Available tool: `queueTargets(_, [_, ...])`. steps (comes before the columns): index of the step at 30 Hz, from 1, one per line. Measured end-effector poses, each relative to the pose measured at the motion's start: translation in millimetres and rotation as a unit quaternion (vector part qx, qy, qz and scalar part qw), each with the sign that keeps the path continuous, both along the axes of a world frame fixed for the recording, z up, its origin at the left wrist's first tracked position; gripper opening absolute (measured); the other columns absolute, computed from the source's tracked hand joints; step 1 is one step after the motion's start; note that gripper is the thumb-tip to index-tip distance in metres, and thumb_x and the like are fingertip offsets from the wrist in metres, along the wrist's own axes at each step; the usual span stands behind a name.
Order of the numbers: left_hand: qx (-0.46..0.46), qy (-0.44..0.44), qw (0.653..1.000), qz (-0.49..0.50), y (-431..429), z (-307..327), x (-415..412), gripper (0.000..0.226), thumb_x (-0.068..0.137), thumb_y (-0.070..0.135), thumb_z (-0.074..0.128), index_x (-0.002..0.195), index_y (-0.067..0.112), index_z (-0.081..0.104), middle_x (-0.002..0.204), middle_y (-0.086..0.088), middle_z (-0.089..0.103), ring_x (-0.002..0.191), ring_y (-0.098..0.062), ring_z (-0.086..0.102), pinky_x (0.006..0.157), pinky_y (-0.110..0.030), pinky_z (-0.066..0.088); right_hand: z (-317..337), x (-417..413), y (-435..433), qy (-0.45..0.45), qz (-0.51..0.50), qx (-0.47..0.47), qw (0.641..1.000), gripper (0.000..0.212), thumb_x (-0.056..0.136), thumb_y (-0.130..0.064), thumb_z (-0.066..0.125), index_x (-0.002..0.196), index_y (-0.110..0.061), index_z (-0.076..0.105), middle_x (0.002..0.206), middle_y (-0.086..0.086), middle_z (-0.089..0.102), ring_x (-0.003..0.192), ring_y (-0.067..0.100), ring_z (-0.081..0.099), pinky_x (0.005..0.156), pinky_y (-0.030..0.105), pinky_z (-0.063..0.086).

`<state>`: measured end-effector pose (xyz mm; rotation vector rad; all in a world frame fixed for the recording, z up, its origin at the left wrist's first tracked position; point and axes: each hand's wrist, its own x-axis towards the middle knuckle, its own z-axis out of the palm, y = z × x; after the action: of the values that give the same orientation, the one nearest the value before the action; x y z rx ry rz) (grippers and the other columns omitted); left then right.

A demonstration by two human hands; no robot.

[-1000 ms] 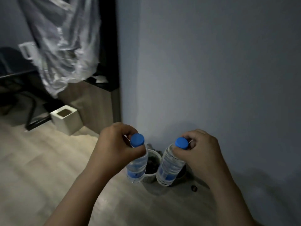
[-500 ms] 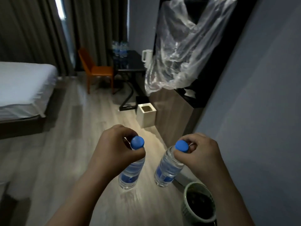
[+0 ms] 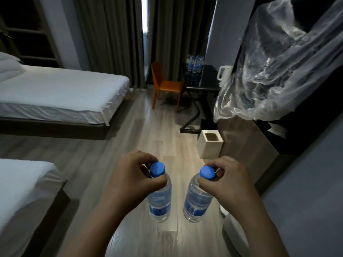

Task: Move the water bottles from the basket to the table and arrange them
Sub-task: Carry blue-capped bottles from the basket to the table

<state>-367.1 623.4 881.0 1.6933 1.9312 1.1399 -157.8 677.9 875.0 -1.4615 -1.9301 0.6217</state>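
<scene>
Curled fingers of the left hand (image 3: 128, 175) and right hand (image 3: 228, 179) pinch the necks of two clear plastic, blue-capped water bottles, left bottle (image 3: 160, 199) and right bottle (image 3: 197, 200), which hang over the wood floor, well apart from the dark table (image 3: 209, 80); full and smooth, they probably slip anywhere lower.

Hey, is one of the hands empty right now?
No, the left hand grips the left bottle at its neck, and the right hand grips the right bottle the same way.
</scene>
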Motion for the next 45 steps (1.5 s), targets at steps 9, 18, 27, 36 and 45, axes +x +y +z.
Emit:
queueTargets(9, [-0.033, 0.009, 0.999, 0.021, 82.6, -14.7, -21.9, 0.029, 0.057, 0.03, 0.077, 0.085, 0.026, 0.071, 0.078, 0.01, 0.064, 0.066, -0.008, 0.061, 0.057, -0.019, 0.052, -16.0, -17.7, 88.5, -0.014, 0.029, -0.029, 0.999, 0.024, 0.067, -0.022, 0.078, 0.085, -0.032, 0.065, 0.085, -0.015, 0.059, 0.076, 0.006, 0.058, 0.064, 0.013, 0.046])
queueTargets(18, [-0.021, -0.004, 1.0, 0.004, 210.4, -6.4, -76.0, 0.027, 0.057, 0.029, 0.077, 0.082, 0.028, 0.07, 0.075, 0.012, 0.062, 0.064, -0.006, 0.06, 0.055, -0.015, 0.049, -5.9, -73.9, 209.0, -0.024, 0.016, -0.019, 0.999, 0.021, 0.065, -0.023, 0.076, 0.083, -0.03, 0.068, 0.083, -0.015, 0.06, 0.077, 0.006, 0.059, 0.07, 0.024, 0.054])
queueTargets(27, [-0.02, 0.009, 0.999, -0.026, 333.4, -2.6, -110.8, 0.029, 0.059, 0.029, 0.078, 0.087, 0.026, 0.07, 0.078, 0.012, 0.061, 0.068, -0.008, 0.06, 0.061, -0.02, 0.054, -3.0, -106.6, 322.9, -0.001, -0.002, -0.01, 1.0, 0.019, 0.065, -0.024, 0.076, 0.079, -0.031, 0.067, 0.081, -0.016, 0.059, 0.079, -0.001, 0.056, 0.065, 0.019, 0.051])
queueTargets(36, [-0.027, 0.027, 0.999, 0.007, 477.6, -4.8, -117.2, 0.02, 0.059, 0.027, 0.079, 0.077, 0.028, 0.07, 0.071, 0.009, 0.059, 0.062, -0.008, 0.056, 0.05, -0.012, 0.043, 2.7, -116.6, 480.4, -0.022, 0.049, 0.001, 0.999, 0.017, 0.065, -0.024, 0.076, 0.081, -0.026, 0.07, 0.079, -0.011, 0.059, 0.071, 0.005, 0.057, 0.06, 0.015, 0.042])
queueTargets(45, [-0.005, 0.034, 0.998, 0.049, 614.0, 3.9, -122.1, 0.016, 0.056, 0.027, 0.077, 0.068, 0.029, 0.067, 0.071, 0.006, 0.06, 0.062, -0.005, 0.055, 0.052, -0.018, 0.044, 16.2, -124.7, 627.3, -0.021, 0.059, 0.045, 0.997, 0.016, 0.061, -0.026, 0.071, 0.077, -0.027, 0.069, 0.078, -0.01, 0.058, 0.071, 0.005, 0.058, 0.061, 0.02, 0.048])
